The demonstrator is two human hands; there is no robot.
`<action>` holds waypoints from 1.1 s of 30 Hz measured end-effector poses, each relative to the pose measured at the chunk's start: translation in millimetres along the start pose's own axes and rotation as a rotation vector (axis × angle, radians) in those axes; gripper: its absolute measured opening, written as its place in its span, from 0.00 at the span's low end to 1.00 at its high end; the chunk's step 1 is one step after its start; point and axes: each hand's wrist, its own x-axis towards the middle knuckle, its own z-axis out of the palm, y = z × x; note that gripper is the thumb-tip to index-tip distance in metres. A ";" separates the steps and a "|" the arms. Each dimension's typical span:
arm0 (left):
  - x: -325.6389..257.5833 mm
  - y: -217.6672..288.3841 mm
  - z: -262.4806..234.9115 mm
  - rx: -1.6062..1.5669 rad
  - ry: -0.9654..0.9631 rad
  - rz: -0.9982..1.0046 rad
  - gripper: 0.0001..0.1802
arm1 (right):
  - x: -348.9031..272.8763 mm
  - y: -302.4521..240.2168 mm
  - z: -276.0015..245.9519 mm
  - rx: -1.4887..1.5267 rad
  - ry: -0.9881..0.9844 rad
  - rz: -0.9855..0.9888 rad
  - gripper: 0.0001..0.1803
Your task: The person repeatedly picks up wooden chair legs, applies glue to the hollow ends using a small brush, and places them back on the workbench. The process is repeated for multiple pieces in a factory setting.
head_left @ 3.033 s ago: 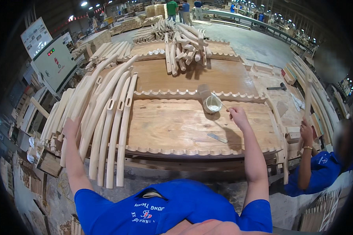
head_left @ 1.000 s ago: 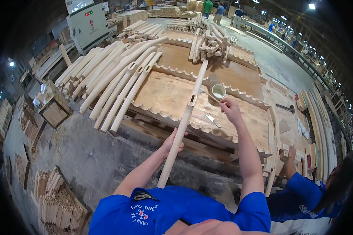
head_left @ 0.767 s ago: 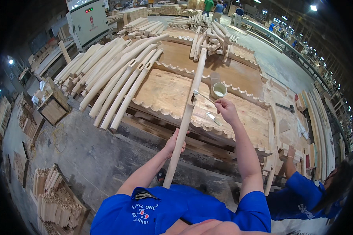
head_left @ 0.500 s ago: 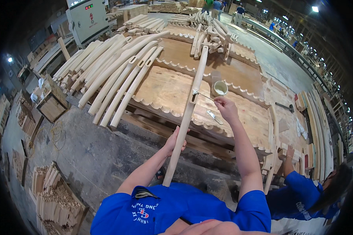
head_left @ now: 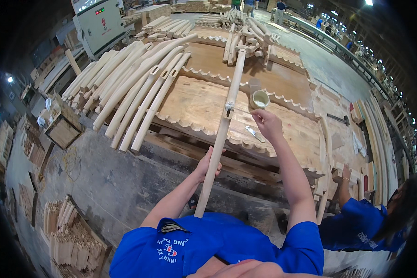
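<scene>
A long pale wooden pole (head_left: 221, 134) lies lengthwise in front of me, its near end at my waist and its far part over the wooden rack. My left hand (head_left: 208, 166) is wrapped round its lower part. My right hand (head_left: 268, 124) pinches a thin stick (head_left: 242, 110), whose whitish tip is at the slot in the pole. Whether the tip is inside the slot I cannot tell. Just beyond that hand a cup (head_left: 261, 98) with pale contents stands on the rack's board. A flat blade-like tool (head_left: 254, 134), smeared white, lies nearer.
Several slotted poles (head_left: 148, 99) are piled at left on the rack, whose scalloped rails (head_left: 204, 129) cross it. More wooden parts (head_left: 250, 39) lie at the far side. A hammer (head_left: 338, 119) rests at right. A co-worker's hand (head_left: 345, 173) is at the right edge.
The stick has turned slightly and lies flatter across to the slot, with my right hand a little farther up. The view has shifted slightly; my left hand keeps its grip.
</scene>
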 end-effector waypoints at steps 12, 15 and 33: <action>1.7 -2.0 -1.4 -0.015 -0.024 0.023 0.35 | -2.1 9.2 -4.9 0.050 -0.002 -0.037 0.05; 2.4 -2.9 -0.4 -0.025 -0.024 0.024 0.35 | -3.4 11.6 -0.8 -0.020 0.074 -0.053 0.05; 2.8 -5.2 -2.5 -0.060 -0.044 0.041 0.34 | -20.5 0.0 -3.4 -0.022 -0.087 -0.057 0.06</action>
